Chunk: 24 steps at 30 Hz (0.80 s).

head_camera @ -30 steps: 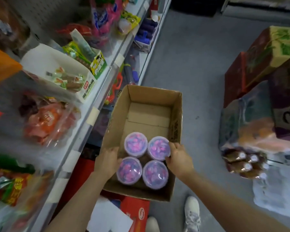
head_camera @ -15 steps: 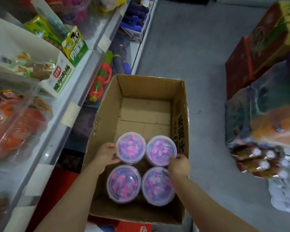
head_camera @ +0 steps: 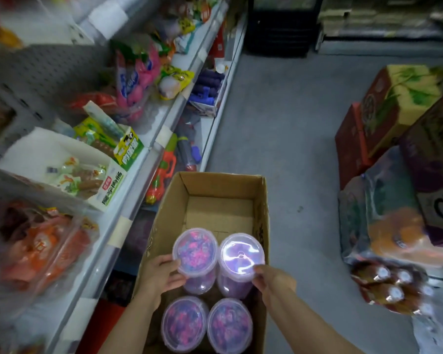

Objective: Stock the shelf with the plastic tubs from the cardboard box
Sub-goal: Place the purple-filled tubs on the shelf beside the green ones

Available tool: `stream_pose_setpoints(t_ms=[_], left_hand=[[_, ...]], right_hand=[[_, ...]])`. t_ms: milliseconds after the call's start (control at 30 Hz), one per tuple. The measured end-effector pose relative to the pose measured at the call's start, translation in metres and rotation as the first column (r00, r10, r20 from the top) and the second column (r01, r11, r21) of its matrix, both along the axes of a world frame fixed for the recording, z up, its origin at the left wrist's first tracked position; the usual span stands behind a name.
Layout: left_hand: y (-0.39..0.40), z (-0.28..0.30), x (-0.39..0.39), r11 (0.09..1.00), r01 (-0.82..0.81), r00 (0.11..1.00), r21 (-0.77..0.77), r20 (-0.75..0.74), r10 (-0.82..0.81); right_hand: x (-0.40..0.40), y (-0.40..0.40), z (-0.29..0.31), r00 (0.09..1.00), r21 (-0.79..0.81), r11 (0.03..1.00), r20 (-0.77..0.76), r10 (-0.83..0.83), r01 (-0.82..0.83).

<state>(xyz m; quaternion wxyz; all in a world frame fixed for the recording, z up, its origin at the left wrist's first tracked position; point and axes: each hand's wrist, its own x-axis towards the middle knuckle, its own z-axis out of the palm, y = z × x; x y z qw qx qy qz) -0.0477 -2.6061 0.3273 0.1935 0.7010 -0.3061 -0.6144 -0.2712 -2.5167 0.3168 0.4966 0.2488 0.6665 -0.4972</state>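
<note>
An open cardboard box (head_camera: 262, 215) stands on the floor below me. Two clear plastic tubs of pink and purple sweets (head_camera: 183, 324) (head_camera: 229, 325) rest in its near end. Two more tubs are raised above them, side by side. My left hand (head_camera: 161, 274) grips the left raised tub (head_camera: 196, 251) at its side. My right hand (head_camera: 273, 281) grips the right raised tub (head_camera: 241, 254) under its lid rim. The far half of the box shows bare cardboard. The shelf (head_camera: 118, 226) runs along my left.
The shelf holds a white display carton of snacks (head_camera: 62, 169), bagged orange snacks (head_camera: 39, 249) and pink packets (head_camera: 136, 80). Toy water guns (head_camera: 164, 169) lie on the lower level. Stacked cartons (head_camera: 394, 108) and wrapped bottles (head_camera: 394, 287) stand on the right. Grey floor (head_camera: 287, 129) runs ahead.
Both hands have closed on the two far tubs and lifted them up out of the box. The view has tilted up, showing more of the shelf and aisle.
</note>
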Motion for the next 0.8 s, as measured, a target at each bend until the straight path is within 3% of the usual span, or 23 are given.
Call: stream_pose_setpoints(t_ms=[167,433,633,800], left_hand=[[-0.02,0.099,-0.041,0.989,-0.063,0.996,-0.136,-0.071,0.054],[-0.098,0.25,-0.152,0.929,-0.137,0.969,-0.343,-0.242,0.054],[-0.17,0.333,-0.22,0.877,-0.139,0.952,-0.461,-0.305,-0.01],[-0.245,0.37,-0.256,0.842,-0.138,0.955,-0.521,-0.296,-0.027]], right_hand=[[-0.07,-0.018,0.104,0.998,-0.206,0.978,-0.054,-0.032,0.02],[-0.176,-0.089,0.273,0.972,-0.357,0.933,-0.228,-0.053,-0.033],[-0.236,-0.161,0.348,0.965,-0.469,0.883,-0.243,-0.102,-0.025],[-0.284,-0.222,0.391,0.952,-0.493,0.87,-0.273,-0.14,-0.014]])
